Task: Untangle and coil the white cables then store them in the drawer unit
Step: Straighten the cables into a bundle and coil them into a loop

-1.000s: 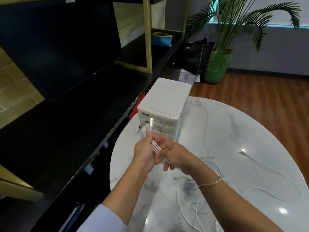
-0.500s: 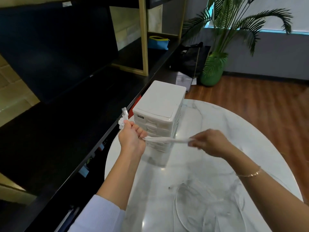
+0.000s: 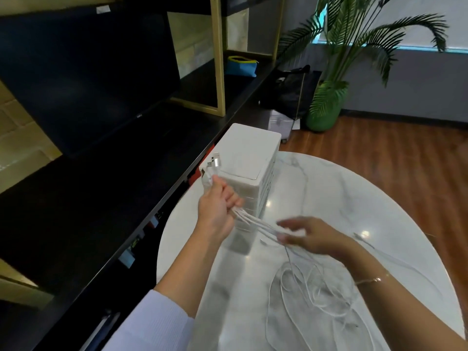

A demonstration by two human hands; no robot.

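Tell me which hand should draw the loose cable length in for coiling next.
Right. The left hand already grips the white cables near their plugs, anchoring the bundle in front of the drawer unit. The right hand lies along the strands, nearest the loose tangle on the table.

Wooden floor (image 3: 405, 158), black shelving (image 3: 101, 198)

The table (image 3: 354, 198) at lower right looks like polished white marble with grey veins, glossy enough to throw back light spots. On it the drawer unit (image 3: 249, 160) is smooth white plastic with a soft sheen. The white cables (image 3: 255, 220) look rubbery, their plugs (image 3: 215, 163) shiny metal. The floor (image 3: 405, 160) at right is glossy red-brown wood; the shelving (image 3: 88, 198) at left is matt black.
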